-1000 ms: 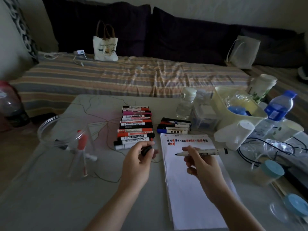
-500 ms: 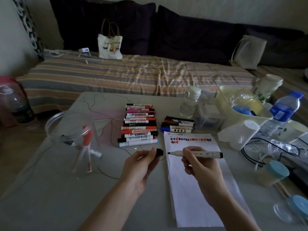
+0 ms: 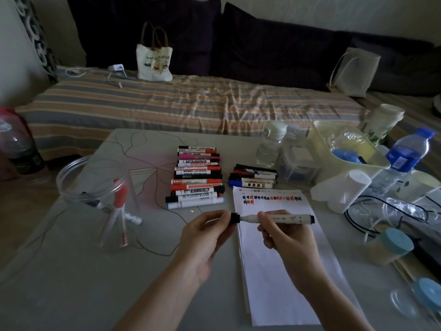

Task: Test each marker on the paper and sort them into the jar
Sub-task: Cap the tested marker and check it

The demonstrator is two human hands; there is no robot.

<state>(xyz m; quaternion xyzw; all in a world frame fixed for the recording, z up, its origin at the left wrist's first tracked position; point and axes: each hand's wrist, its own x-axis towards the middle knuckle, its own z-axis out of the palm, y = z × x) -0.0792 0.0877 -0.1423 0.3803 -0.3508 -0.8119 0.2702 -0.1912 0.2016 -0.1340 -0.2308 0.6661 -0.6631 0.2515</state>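
The black cap (image 3: 235,217) now meets the marker (image 3: 279,218) tip, having closed the earlier gap. The left hand (image 3: 205,237) pinches the cap; the right hand (image 3: 284,235) grips the marker above the paper (image 3: 274,271), the jar (image 3: 95,187) well left on the bench (image 3: 71,283).

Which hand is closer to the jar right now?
Left. The left hand, pinching the cap, is right of the jar; the right hand holds the marker farther right, over the paper.
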